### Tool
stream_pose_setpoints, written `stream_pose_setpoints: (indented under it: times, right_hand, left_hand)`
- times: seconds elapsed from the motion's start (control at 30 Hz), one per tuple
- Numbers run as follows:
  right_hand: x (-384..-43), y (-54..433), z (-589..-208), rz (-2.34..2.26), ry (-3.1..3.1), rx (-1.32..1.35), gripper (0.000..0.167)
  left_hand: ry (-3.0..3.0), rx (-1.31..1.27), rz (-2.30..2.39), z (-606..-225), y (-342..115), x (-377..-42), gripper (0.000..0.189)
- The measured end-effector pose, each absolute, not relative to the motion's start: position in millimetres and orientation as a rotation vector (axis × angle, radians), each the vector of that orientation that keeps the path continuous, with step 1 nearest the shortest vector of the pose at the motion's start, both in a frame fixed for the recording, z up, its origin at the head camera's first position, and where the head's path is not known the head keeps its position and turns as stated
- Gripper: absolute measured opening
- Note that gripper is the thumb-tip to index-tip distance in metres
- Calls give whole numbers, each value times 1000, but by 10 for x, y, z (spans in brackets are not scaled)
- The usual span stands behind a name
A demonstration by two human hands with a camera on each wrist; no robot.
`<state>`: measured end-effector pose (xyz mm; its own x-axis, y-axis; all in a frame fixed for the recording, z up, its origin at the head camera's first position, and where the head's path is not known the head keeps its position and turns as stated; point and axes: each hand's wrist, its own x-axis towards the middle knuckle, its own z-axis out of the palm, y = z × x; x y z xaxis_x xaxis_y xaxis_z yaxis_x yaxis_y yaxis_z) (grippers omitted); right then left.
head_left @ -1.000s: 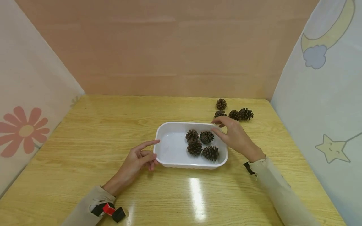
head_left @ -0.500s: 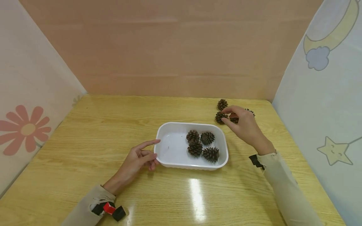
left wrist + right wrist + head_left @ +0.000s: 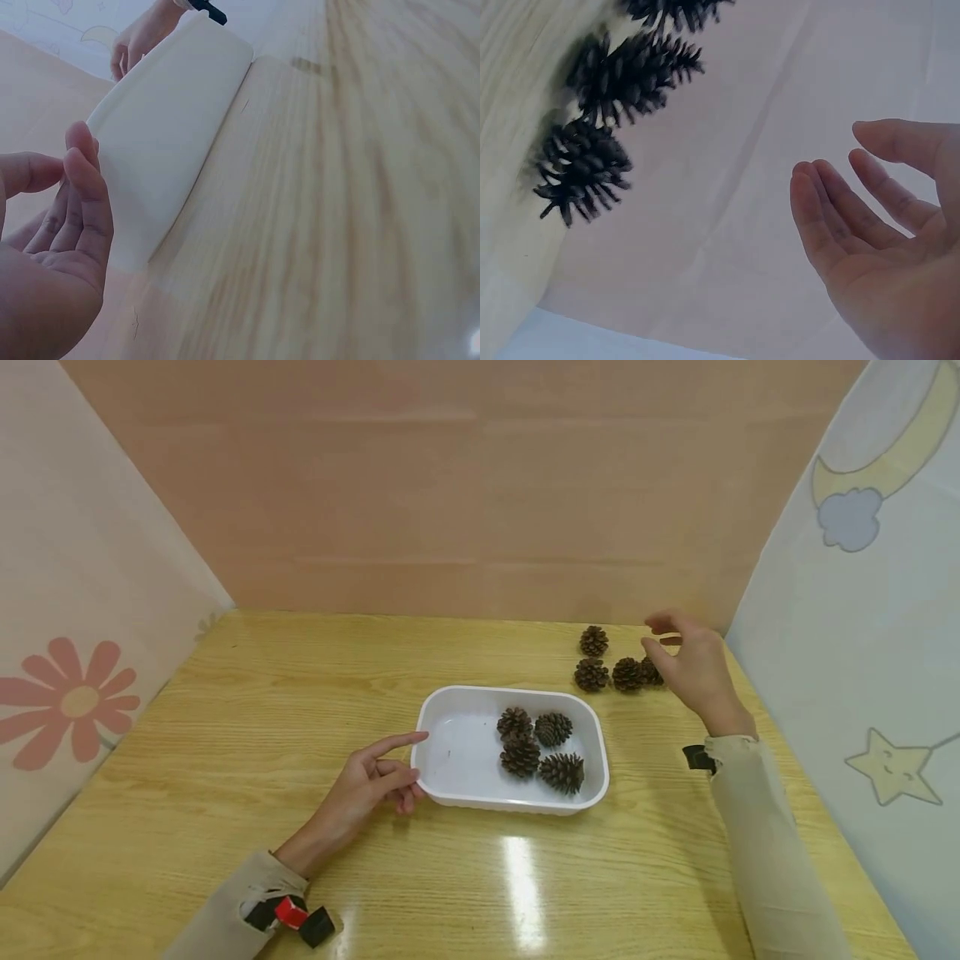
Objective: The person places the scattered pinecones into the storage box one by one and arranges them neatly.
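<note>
A white plastic tray (image 3: 461, 760) stands on the table with several brown pinecones (image 3: 562, 773) in its right half. At its left end my left hand (image 3: 367, 785) holds the rim, thumb and index finger at the edge. The left wrist view shows the tray's outer wall (image 3: 172, 112) beside the curled fingers of that hand (image 3: 60, 240). My right hand (image 3: 697, 668) hovers at the back right, holding nothing, thumb and fingers apart. It partly covers the rightmost pinecone (image 3: 651, 672) of a loose group. In the right wrist view, pinecones (image 3: 585, 169) lie apart from the right hand (image 3: 892, 217).
The loose group at the back right also has a rear pinecone (image 3: 594, 642), one in front of it (image 3: 592, 675) and a middle one (image 3: 627, 675). Walls of fabric bound the wooden table (image 3: 300, 693) at the back and both sides.
My right hand has moved from the tray's back right corner, over the loose pinecones, to their right side, its fingers spread wider. The left hand stays at the tray.
</note>
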<state>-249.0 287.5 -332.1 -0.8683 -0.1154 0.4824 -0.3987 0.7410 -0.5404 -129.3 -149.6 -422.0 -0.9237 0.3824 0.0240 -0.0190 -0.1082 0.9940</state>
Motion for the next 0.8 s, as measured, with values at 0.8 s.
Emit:
stream_pose_setpoints:
  times: [0.8]
  right_hand:
    - [-2784, 3280, -3809, 712, -3032, 262, 52]
  left_hand:
    - [1879, 394, 2113, -4219, -1499, -1289, 56]
